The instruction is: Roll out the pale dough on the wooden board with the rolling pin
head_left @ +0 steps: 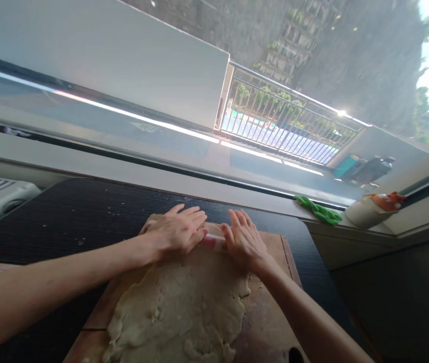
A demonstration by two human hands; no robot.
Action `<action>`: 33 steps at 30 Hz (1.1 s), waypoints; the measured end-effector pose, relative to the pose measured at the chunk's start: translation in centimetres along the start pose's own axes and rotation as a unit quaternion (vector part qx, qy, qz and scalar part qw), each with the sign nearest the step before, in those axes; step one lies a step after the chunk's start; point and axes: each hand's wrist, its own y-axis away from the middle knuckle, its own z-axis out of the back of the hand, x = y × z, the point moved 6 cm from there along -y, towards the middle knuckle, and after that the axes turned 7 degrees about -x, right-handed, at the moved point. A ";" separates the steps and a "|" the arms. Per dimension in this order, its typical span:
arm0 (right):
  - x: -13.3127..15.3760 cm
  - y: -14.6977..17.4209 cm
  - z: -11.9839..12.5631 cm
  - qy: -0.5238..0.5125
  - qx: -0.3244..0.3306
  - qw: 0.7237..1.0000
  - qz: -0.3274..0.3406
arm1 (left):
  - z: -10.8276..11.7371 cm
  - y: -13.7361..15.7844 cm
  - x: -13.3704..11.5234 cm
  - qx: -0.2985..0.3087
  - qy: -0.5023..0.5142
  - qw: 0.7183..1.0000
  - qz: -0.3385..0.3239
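A wide, uneven sheet of dough [180, 302] lies on a wooden board [267, 322], its edges ragged and cracked. Across the far end of the dough rests a white, roller-like cylinder with red print [214, 242], mostly covered by my hands; its exact kind cannot be made out. My left hand [178, 229] lies over the left part of this cylinder, palm down with fingers stretched forward. On the right part sits my right hand [244, 239], also flat, fingers extended. Between the two thumbs a short stretch of the cylinder shows.
Under the board is a black table [97, 212] with white specks. Behind it runs a window sill with a green cloth [320, 209] and a pale pot [367, 210]. A white slatted appliance [2, 194] stands at left. Outside the glass is a metal railing [282, 116].
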 end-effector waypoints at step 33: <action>-0.8 -3.6 -0.6 -0.010 -0.016 0.998 -0.058 | -1.4 -5.2 2.9 0.066 -0.005 0.996 0.056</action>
